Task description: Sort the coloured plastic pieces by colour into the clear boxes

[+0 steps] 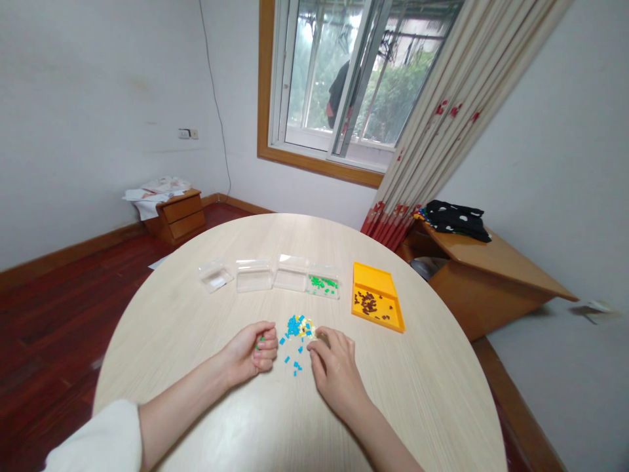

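My left hand (253,354) is curled palm up, its fingers closed over small green pieces that peek out between them. To its right lies a loose pile of small blue pieces (293,326), mixed with yellow and pale ones (308,328); several blue pieces are scattered nearer to me. My right hand (334,360) is at the right edge of that pile, with thumb and fingertips bent together; whether a piece is between them I cannot make out. Beyond the pile, a clear plastic box (324,293) holds many green pieces (322,284).
Three more clear boxes with lids (253,280) stand in a row left of the green one. An open yellow case (378,321) with dark brown pieces lies at the right. All are on a round pale table (196,341). A wooden desk (472,275) stands beyond its right side.
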### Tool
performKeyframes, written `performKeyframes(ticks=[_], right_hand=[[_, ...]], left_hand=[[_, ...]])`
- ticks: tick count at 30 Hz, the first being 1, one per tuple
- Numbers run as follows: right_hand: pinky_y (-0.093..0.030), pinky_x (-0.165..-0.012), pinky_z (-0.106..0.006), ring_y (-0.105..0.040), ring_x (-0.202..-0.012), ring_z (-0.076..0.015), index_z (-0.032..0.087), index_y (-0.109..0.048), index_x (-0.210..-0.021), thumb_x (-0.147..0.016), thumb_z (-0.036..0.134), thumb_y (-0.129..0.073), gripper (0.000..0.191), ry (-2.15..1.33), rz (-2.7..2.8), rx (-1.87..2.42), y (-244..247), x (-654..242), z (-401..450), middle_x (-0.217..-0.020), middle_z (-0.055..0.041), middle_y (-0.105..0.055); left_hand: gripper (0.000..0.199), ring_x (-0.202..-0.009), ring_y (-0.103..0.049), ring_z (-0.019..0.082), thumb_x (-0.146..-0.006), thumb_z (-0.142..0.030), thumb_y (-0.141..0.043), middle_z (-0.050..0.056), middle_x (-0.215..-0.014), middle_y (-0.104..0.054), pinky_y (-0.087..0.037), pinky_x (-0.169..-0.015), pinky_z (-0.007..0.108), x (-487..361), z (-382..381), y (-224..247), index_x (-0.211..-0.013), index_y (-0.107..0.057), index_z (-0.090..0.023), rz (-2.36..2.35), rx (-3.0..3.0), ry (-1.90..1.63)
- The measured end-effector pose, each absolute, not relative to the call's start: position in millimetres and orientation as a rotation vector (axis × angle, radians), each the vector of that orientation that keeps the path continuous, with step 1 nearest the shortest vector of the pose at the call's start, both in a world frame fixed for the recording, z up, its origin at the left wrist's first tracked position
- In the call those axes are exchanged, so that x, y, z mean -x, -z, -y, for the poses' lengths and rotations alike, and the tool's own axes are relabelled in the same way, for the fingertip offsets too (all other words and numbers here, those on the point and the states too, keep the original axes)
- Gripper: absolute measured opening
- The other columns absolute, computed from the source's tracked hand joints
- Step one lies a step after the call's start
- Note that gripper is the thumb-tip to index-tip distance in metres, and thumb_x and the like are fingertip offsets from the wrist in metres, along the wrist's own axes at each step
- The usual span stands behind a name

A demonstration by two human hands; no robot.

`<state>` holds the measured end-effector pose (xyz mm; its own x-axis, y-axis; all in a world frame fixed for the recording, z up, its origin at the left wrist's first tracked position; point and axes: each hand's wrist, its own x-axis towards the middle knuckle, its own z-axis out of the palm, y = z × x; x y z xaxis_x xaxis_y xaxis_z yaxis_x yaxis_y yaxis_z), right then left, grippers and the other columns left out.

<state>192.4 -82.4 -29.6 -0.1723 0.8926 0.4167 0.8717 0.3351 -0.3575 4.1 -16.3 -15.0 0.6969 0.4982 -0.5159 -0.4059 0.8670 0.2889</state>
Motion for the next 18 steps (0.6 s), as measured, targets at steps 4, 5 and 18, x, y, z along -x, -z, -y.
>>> performKeyframes(ticks=[4,5,18], right_hand=[[-0.036,-0.081,-0.036,-0.050,-0.095,-0.0198,0.019,-0.058,-0.078,-0.081,0.010,-0.049,0.013,-0.066,2.043,1.545,32.3,-194.9,81.2,-0.096,-0.0059,-0.058],[-0.036,-0.080,-0.035,-0.050,-0.093,-0.0195,0.019,-0.057,-0.077,-0.081,0.010,-0.049,0.013,-0.076,2.046,1.551,32.3,-194.9,81.1,-0.094,-0.0056,-0.058],[-0.037,-0.080,-0.035,-0.050,-0.092,-0.0186,0.020,-0.059,-0.093,-0.087,0.015,-0.043,0.018,-0.131,1.940,1.267,13.5,-172.1,96.3,-0.095,-0.0058,-0.056]], left_hand=[[0.039,-0.030,-0.019,0.003,-0.087,-0.025,-0.035,-0.007,-0.043,-0.020,-0.011,-0.032,0.013,-3.3,16.1,17.2,-0.049,-0.032,-0.015,-0.603,-0.165,-0.502],[0.039,-0.030,-0.020,0.003,-0.087,-0.025,-0.036,-0.007,-0.043,-0.021,-0.012,-0.032,0.013,-3.3,16.3,17.7,-0.049,-0.033,-0.015,-0.598,-0.168,-0.498],[0.042,-0.073,-0.064,0.021,-0.087,-0.032,-0.039,0.018,-0.075,-0.065,-0.048,-0.080,0.036,-11.4,31.9,3.1,-0.089,-0.060,0.004,-0.626,-0.305,-0.408]])
